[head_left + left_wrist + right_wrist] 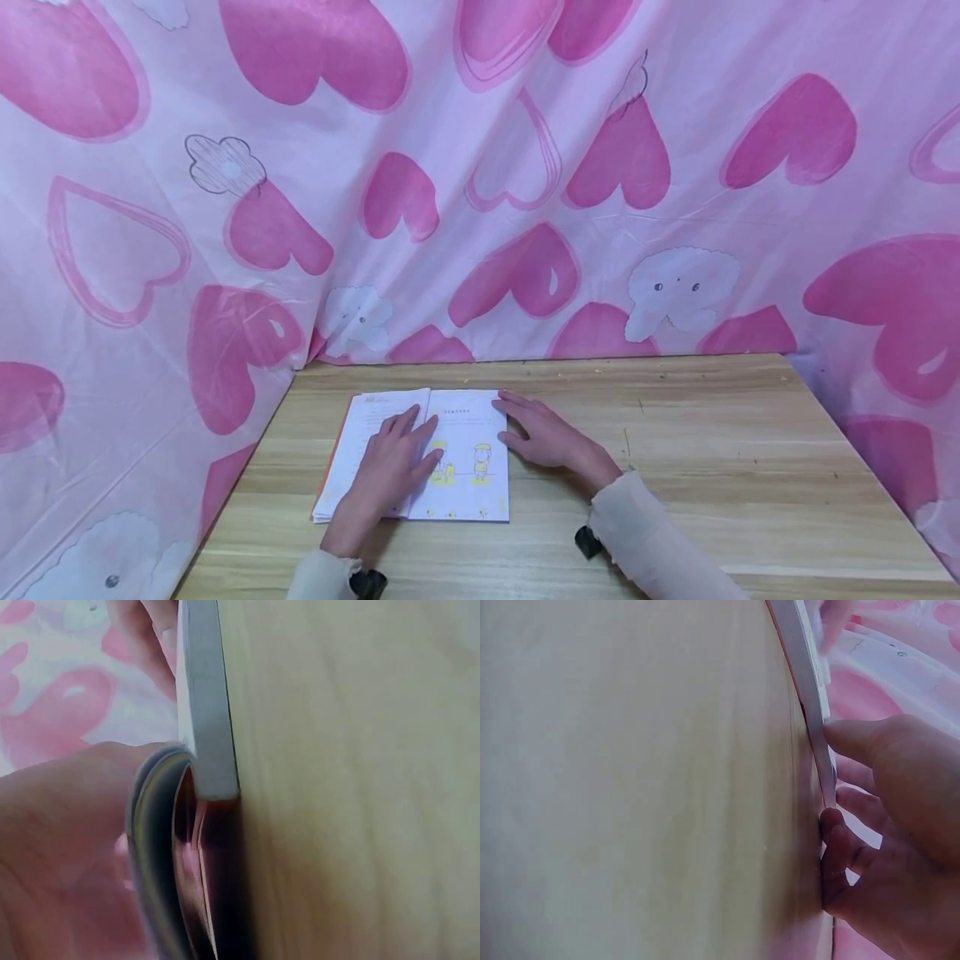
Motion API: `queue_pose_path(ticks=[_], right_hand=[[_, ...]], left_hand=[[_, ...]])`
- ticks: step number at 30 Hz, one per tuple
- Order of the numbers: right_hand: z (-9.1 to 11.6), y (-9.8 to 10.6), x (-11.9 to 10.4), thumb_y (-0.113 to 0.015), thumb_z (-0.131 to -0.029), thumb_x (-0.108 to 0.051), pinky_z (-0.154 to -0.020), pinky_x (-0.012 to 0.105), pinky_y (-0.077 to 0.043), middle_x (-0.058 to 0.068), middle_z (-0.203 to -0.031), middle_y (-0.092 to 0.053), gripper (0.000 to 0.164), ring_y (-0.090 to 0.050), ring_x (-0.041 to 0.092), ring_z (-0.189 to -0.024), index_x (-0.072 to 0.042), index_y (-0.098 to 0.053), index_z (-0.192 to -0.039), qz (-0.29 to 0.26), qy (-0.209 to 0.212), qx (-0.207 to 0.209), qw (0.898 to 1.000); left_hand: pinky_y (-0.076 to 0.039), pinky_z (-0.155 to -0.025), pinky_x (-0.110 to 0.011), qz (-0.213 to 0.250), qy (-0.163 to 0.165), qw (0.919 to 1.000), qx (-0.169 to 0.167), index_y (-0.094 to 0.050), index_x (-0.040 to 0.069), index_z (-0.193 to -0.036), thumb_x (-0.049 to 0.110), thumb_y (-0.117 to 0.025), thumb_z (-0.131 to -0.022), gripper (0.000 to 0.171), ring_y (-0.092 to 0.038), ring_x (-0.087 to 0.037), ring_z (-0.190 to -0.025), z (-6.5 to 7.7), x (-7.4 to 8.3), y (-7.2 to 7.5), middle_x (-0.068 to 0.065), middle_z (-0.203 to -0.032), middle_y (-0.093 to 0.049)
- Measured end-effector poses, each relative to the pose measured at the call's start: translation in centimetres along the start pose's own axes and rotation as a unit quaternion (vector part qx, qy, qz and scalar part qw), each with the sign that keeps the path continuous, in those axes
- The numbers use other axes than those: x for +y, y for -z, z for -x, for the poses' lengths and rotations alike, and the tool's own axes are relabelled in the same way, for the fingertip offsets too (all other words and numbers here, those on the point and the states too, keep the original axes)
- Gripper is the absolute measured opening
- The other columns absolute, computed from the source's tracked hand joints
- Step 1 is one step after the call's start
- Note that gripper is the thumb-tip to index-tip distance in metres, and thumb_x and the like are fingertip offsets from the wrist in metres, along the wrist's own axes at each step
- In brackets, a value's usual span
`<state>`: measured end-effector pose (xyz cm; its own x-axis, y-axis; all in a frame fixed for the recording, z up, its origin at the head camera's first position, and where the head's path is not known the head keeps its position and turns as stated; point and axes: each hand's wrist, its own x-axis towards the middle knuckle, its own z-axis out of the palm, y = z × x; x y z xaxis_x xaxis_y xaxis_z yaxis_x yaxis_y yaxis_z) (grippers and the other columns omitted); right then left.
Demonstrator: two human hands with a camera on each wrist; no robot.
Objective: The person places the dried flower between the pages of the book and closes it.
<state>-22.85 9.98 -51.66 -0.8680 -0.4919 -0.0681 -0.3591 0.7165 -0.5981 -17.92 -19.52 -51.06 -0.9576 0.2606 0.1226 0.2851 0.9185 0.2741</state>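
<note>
An open book [472, 496] with printed pages and yellow cartoon figures lies flat on the wooden table. My left hand [390, 471] rests across the fold, its fingers stretched over onto the right page. The curved pages [150, 795] show beside this hand in the left wrist view. At the right page's outer edge is my right hand [547, 435], with the fingertips at the upper corner and the thumb lower down. In the right wrist view the thumb of the right hand [907, 810] touches the book's edge [821, 739], and some other fingers reach down beside it.
The wooden table [712, 467] extends well to the right of the book. Behind it and at both sides hangs a pink cloth [510, 167] printed with hearts and clouds. A small black device [588, 542] sits at the right wrist, another black device [367, 583] at the left.
</note>
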Motion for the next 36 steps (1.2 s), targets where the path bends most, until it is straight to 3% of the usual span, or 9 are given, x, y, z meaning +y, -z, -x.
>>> queue_pose_path(ticks=[5,7,10,13,15,21,26,32,36], right_hand=[[0.2,-0.4,0.2,-0.066,-0.108,-0.038,-0.132,0.055,-0.032,0.003,-0.179,-0.033,0.066,-0.033,0.030,-0.165,-0.019,-0.044,-0.167,-0.006,0.004,0.016,1.000],[0.2,-0.4,0.5,-0.067,-0.108,-0.036,-0.130,0.053,-0.037,0.005,-0.175,-0.040,0.064,-0.041,0.029,-0.160,-0.017,-0.046,-0.166,-0.020,0.007,0.029,0.999],[0.3,-0.1,1.1,-0.069,-0.108,-0.029,-0.115,0.048,-0.051,0.005,-0.158,-0.059,0.056,-0.060,0.024,-0.134,-0.015,-0.054,-0.160,-0.055,0.008,0.054,0.997],[0.5,0.5,1.9,-0.070,-0.107,-0.021,-0.096,0.036,-0.057,0.000,-0.132,-0.071,0.046,-0.062,0.015,-0.104,-0.015,-0.063,-0.152,-0.092,0.002,0.075,0.993],[0.9,1.0,2.4,-0.070,-0.106,-0.019,-0.090,0.030,-0.059,-0.003,-0.119,-0.073,0.039,-0.063,0.012,-0.097,-0.016,-0.068,-0.145,-0.100,-0.005,0.086,0.991],[3.4,3.0,4.1,-0.072,-0.105,-0.018,-0.082,0.025,-0.059,-0.005,-0.104,-0.074,0.022,-0.064,0.011,-0.091,-0.016,-0.076,-0.127,-0.091,-0.019,0.107,0.990],[6.4,4.3,5.4,-0.074,-0.104,-0.017,-0.076,0.024,-0.057,-0.007,-0.095,-0.071,0.018,-0.062,0.011,-0.085,-0.016,-0.077,-0.122,-0.060,-0.032,0.106,0.992],[9.7,6.0,7.0,-0.074,-0.103,-0.017,-0.074,0.023,-0.055,-0.011,-0.092,-0.070,0.013,-0.060,0.005,-0.082,-0.017,-0.077,-0.115,-0.022,-0.036,0.076,0.996],[11.7,7.0,8.1,-0.080,-0.100,-0.025,-0.072,0.023,-0.052,-0.012,-0.089,-0.066,0.010,-0.058,0.003,-0.081,-0.020,-0.077,-0.108,-0.009,-0.025,0.044,0.999]], left_hand=[[-0.041,-0.117,-0.071,-0.005,0.034,0.9988,-0.035,-0.056,0.025,-0.160,0.048,-0.072,-0.102,0.063,-0.041,-0.044,-0.154,0.2,0.2,0.3,-0.015,-0.173,-0.040],[-0.042,-0.116,-0.073,-0.003,0.035,0.9987,-0.037,-0.057,0.026,-0.159,0.048,-0.073,-0.102,0.063,-0.042,-0.044,-0.153,0.1,0.3,0.5,-0.015,-0.172,-0.042],[-0.043,-0.113,-0.074,0.003,0.033,0.9988,-0.036,-0.059,0.026,-0.158,0.048,-0.074,-0.101,0.063,-0.044,-0.045,-0.152,0.0,0.2,0.7,-0.016,-0.170,-0.045],[-0.044,-0.111,-0.074,0.012,0.035,0.9988,-0.032,-0.061,0.028,-0.156,0.049,-0.075,-0.100,0.061,-0.046,-0.044,-0.150,-0.3,0.1,0.8,-0.015,-0.168,-0.048],[-0.045,-0.110,-0.073,0.018,0.037,0.9986,-0.032,-0.062,0.029,-0.155,0.050,-0.075,-0.100,0.060,-0.046,-0.043,-0.150,-0.5,0.0,0.7,-0.014,-0.167,-0.049],[-0.044,-0.110,-0.074,0.031,0.044,0.9978,-0.040,-0.064,0.028,-0.153,0.049,-0.077,-0.099,0.060,-0.047,-0.042,-0.148,-0.7,0.1,0.6,-0.013,-0.165,-0.051],[-0.044,-0.112,-0.073,0.028,0.049,0.9974,-0.044,-0.064,0.028,-0.153,0.049,-0.078,-0.098,0.060,-0.047,-0.043,-0.148,-0.7,0.1,0.7,-0.014,-0.165,-0.051],[-0.042,-0.113,-0.075,0.024,0.053,0.9971,-0.048,-0.063,0.028,-0.154,0.048,-0.077,-0.099,0.061,-0.045,-0.043,-0.150,-0.8,0.2,0.8,-0.014,-0.166,-0.050],[-0.041,-0.114,-0.076,0.031,0.054,0.9968,-0.050,-0.062,0.027,-0.154,0.047,-0.077,-0.099,0.060,-0.045,-0.043,-0.150,-0.7,0.3,0.8,-0.014,-0.167,-0.049]])
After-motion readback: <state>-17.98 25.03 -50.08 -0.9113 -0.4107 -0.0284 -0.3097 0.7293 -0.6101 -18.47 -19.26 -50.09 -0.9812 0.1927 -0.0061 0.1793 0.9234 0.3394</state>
